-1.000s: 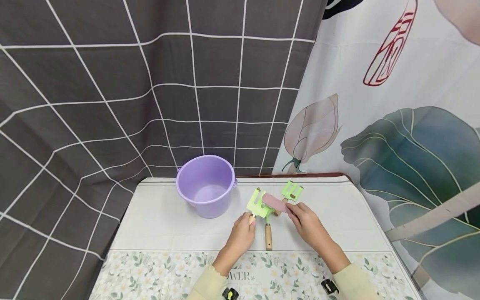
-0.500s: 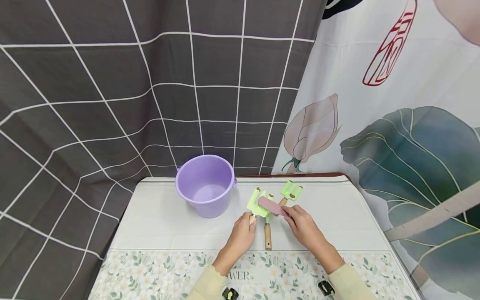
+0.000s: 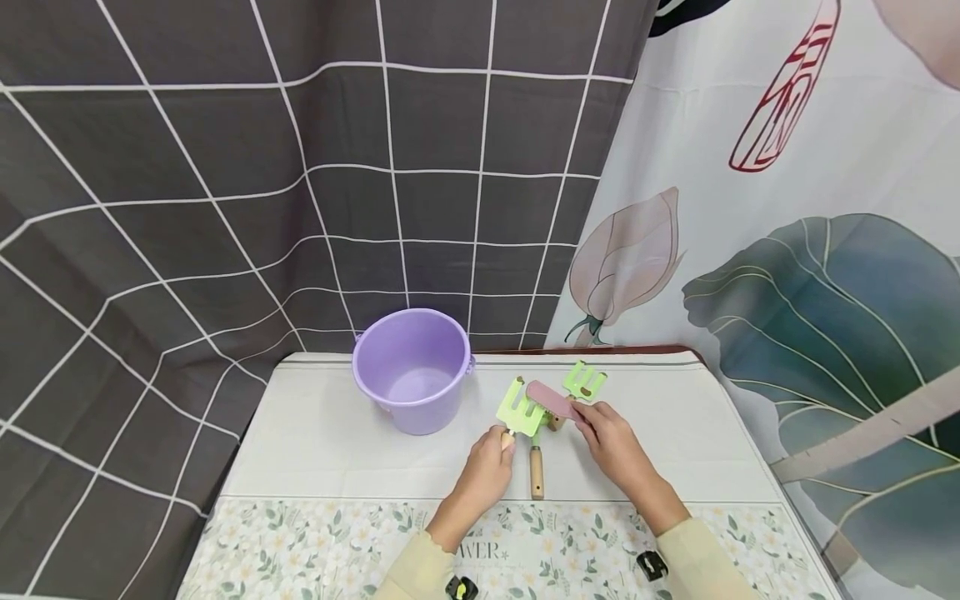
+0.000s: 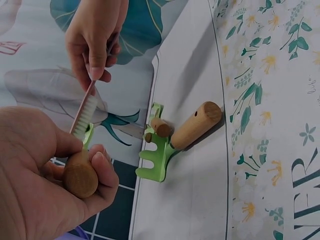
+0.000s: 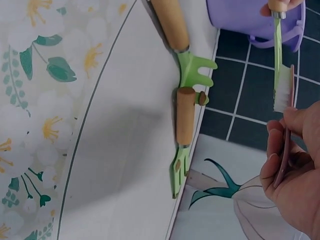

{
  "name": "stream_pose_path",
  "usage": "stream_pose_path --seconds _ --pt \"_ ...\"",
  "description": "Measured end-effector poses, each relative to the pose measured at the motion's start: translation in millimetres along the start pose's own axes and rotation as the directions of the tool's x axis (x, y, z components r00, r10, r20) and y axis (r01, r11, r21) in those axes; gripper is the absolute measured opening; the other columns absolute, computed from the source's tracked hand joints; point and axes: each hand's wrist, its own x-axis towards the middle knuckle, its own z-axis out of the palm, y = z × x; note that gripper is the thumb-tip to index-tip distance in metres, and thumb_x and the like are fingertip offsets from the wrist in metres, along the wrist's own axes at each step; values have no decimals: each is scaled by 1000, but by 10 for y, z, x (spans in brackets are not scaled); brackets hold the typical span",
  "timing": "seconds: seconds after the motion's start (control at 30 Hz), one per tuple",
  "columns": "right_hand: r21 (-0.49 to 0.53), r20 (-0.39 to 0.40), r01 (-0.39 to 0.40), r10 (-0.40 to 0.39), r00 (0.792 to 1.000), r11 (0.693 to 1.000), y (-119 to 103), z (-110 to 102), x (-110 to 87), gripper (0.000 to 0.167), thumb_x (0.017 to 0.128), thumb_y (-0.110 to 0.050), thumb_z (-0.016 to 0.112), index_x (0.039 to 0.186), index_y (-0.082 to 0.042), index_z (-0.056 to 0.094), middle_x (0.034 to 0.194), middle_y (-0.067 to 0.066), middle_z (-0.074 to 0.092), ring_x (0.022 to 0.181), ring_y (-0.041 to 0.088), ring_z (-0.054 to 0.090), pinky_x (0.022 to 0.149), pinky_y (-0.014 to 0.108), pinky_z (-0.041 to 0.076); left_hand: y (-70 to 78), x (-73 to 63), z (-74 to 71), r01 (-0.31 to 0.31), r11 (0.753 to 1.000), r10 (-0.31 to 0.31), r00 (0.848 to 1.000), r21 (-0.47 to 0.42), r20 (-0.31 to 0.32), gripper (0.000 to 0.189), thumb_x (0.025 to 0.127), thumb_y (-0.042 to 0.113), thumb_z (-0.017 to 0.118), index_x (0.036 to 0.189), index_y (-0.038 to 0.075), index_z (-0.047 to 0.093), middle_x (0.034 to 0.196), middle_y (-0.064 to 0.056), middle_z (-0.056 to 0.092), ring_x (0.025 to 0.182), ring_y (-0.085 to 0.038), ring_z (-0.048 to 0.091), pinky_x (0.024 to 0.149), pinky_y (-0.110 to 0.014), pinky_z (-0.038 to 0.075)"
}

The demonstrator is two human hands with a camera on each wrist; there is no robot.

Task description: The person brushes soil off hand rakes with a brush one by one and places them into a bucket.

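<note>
While left hand (image 3: 483,471) grips green fork (image 3: 517,419), right hand (image 3: 617,446) pinches pink brush (image 3: 549,399) — tablecloth (image 3: 330,458) shows "WER".

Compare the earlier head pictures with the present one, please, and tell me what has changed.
The pink brush, held in the right hand, first shifted left over the green fork, then came back right and slightly away from the person. Nothing was taken hold of or let go. The left hand still grips the fork; the purple bucket and the wooden-handled tool beside that hand stayed put.
</note>
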Motion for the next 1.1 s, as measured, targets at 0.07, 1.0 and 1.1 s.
stream_pose_path --seconds 0.07,1.0,1.1 --pt "-4 -7 1 -1 1000 1000 12 2 5 34 97 -6 70 130 -1 69 98 10 67 81 14 60 67 34 57 -7 3 5 2 1000 -2 1000 0 3 31 106 10 52 132 -8 55 101 -10 61 92 -20 63 80 -40 60" --pt "57 -20 76 -75 997 995 -112 -42 -126 32 95 -3 71 128 0 70 97 6 67 77 8 55 61 23 53 -37 -4 6 -2 1000 2 1000 10 7 29 105 8 54 129 -8 56 98 -8 60 88 -17 61 74 -34 58" --pt "56 -8 90 -90 996 994 -117 12 -167 31 95 -3 72 126 0 71 97 5 67 77 6 56 61 21 52 -31 -4 8 -9 1000 9 1000 8 3 30 105 8 54 129 -8 56 98 -8 60 88 -17 61 74 -35 58"
